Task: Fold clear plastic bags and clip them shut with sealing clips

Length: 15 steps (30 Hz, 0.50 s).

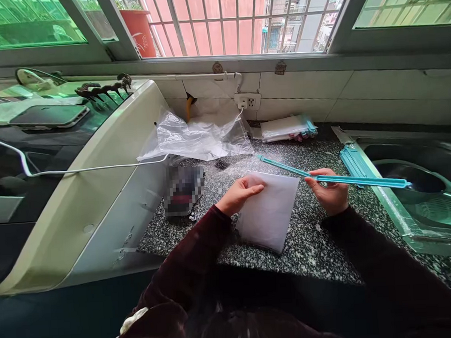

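Note:
My left hand grips the upper left of a white, flat, rectangular packet, thumb on top. The packet looks like a thin stack of plastic bags or sheets, tilted above the counter. In my right hand is a long, thin turquoise plastic strip, pinched between thumb and fingers. It looks like a bag sealing clip unfolded into two lengths, bending near my fingertips. One length reaches left above the packet's top edge, and the other points right over the sink's rim. Several similar turquoise clips lie by the sink.
Against the wall lies another white packet with turquoise and pink clips. A crumpled clear plastic bag sits left of it. A blurred dark object rests beside the white appliance, which carries a phone. The sink is right.

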### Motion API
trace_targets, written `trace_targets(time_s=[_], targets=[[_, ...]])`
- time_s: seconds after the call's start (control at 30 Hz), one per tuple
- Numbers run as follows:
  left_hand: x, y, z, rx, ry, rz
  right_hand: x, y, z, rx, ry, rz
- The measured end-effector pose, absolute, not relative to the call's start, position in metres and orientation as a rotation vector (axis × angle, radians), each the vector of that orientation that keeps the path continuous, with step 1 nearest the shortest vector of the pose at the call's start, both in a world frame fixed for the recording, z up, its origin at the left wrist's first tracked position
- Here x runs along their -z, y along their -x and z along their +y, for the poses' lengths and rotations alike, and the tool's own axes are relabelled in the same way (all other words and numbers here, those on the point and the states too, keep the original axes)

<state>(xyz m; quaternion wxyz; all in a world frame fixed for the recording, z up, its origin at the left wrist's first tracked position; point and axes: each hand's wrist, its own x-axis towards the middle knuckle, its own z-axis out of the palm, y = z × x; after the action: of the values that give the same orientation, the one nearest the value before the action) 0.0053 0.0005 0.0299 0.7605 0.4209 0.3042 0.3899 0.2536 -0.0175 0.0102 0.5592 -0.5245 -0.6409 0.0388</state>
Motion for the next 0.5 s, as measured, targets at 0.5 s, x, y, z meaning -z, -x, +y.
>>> trace_targets(time_s=[0.5], targets=[[-0.027, -0.008, 0.001, -0.698, -0.821, 0.703, -0.010, -0.235, -0.028, -0.225, 1.003, -1.693]])
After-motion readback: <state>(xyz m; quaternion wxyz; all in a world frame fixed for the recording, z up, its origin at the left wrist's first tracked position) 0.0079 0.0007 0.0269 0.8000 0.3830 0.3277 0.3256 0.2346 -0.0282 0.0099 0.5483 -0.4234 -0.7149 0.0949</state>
